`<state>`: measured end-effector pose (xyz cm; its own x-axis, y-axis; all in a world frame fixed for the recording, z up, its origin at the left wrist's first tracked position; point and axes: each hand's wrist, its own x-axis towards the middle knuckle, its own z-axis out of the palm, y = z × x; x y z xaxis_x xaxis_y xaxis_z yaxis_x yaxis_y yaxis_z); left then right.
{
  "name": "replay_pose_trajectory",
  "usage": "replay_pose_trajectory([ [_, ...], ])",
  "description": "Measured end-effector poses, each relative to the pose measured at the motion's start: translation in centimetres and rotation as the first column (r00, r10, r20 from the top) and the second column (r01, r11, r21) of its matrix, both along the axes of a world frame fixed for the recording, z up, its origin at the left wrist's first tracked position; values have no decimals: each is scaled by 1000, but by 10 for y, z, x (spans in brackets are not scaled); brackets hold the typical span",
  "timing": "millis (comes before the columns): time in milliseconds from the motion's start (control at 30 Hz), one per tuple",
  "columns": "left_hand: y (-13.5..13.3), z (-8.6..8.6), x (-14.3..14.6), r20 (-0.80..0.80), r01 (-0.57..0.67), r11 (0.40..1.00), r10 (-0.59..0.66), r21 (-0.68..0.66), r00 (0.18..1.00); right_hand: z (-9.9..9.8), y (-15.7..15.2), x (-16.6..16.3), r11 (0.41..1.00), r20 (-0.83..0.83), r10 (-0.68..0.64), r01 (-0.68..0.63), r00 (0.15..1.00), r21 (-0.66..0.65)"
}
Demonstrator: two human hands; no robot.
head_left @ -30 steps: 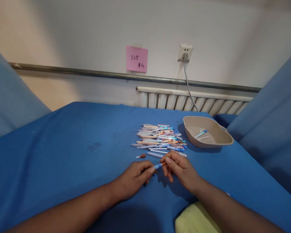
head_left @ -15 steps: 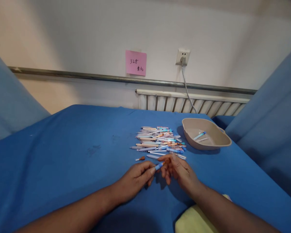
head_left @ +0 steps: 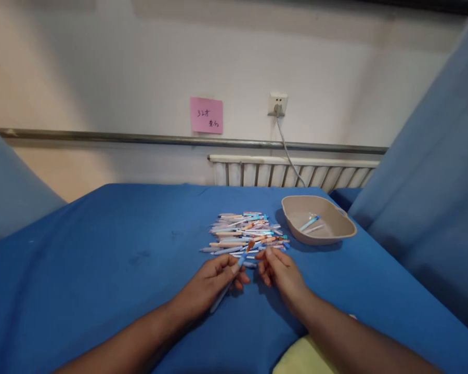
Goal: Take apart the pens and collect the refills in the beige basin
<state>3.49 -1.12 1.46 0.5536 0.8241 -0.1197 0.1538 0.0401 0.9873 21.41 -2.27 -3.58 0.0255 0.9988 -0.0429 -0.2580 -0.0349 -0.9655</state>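
My left hand point(head_left: 214, 278) is closed around a pen point(head_left: 218, 302) with a pale blue barrel. It slants away from me, and its brown topper point(head_left: 251, 244) sticks up past the thumb. To the right, my right hand point(head_left: 283, 275) has loosely bent fingers, slightly apart, close to the near edge of the pen pile. Nothing shows between those fingers, and it is apart from the topper. The pile of pens point(head_left: 230, 234), in white, peach, lilac and blue, lies just beyond both hands, which hide part of its near side.
A beige basin point(head_left: 329, 240) with a couple of pens stands right of the pile. The blue sheet point(head_left: 101, 270) covers the table. Yellow cloth point(head_left: 306, 358) lies by my right forearm. Behind are a radiator point(head_left: 265, 174), a metal rail point(head_left: 152, 138) and a plugged-in cord point(head_left: 286, 148).
My right hand has come away from the pen's topper end. My left hand has tilted the pen upward, so the topper and barrel show more. The camera view has shifted slightly.
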Motion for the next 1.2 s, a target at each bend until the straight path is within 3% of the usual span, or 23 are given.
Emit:
replay_pose_trajectory([
  [100,16,28,15,-59,14,993,-7,117,998,-2,6,-4,998,61,47,-45,997,-31],
  [200,37,55,42,-126,98,974,-73,205,989,-6,9,-7,993,257,116,-110,960,-40],
  [333,67,79,92,-210,190,934,-129,302,969,-8,6,-8,982,585,74,-161,808,98],
  [433,92,86,135,-250,226,897,-136,380,959,-5,2,-6,962,705,54,-226,707,153],
  [567,126,78,188,-334,241,868,-93,435,938,1,3,-4,951,753,76,-274,653,142],
  [767,166,43,241,-466,262,844,-17,468,885,10,5,2,933,817,76,-330,572,144],
  [900,178,26,260,-584,325,831,1,452,812,14,6,3,933,835,97,-341,541,113],
  [1200,178,15,275,-822,483,795,34,367,569,23,12,1,920,852,193,-392,486,15],
])
